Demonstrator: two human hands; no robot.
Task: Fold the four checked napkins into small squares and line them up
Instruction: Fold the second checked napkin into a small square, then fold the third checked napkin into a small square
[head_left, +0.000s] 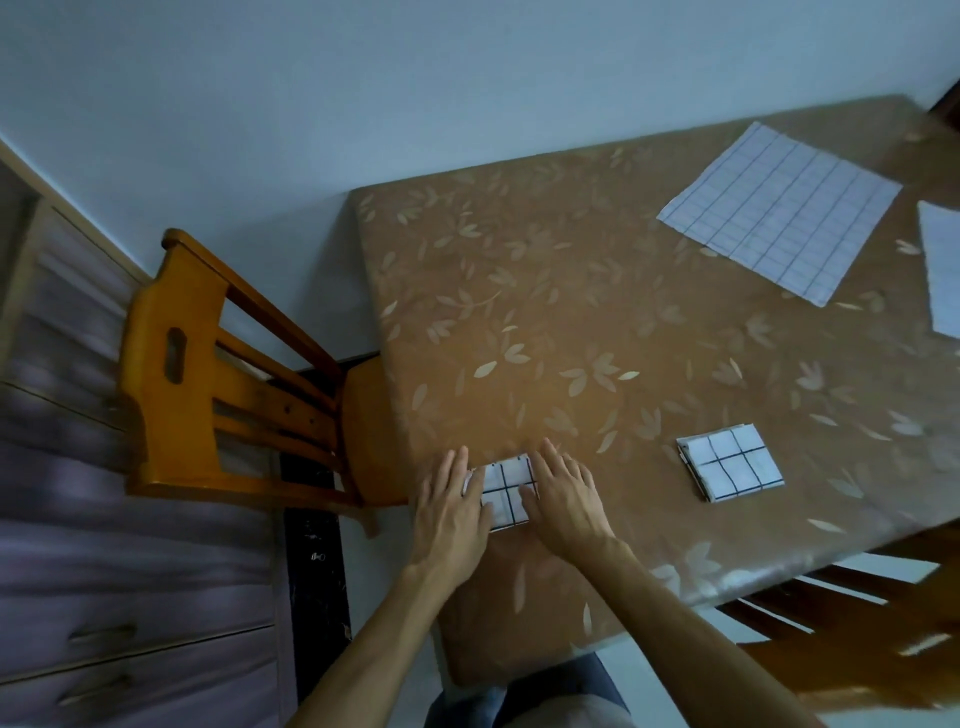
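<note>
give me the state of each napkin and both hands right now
napkin under the hands: folded to a small square, flat on the table, pressed from both sides
second folded napkin: small square, lying free, apart from the hands
open napkin: unfolded, spread flat at the far side
napkin at the right edge: cut off by the frame, looks unfolded
left hand: flat, palm down on the napkin
right hand: flat, palm down on the napkin

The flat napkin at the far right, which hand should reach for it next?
Probably the right hand: the flat napkin lies far on its side, while the left hand sits near the table's left edge.
</note>
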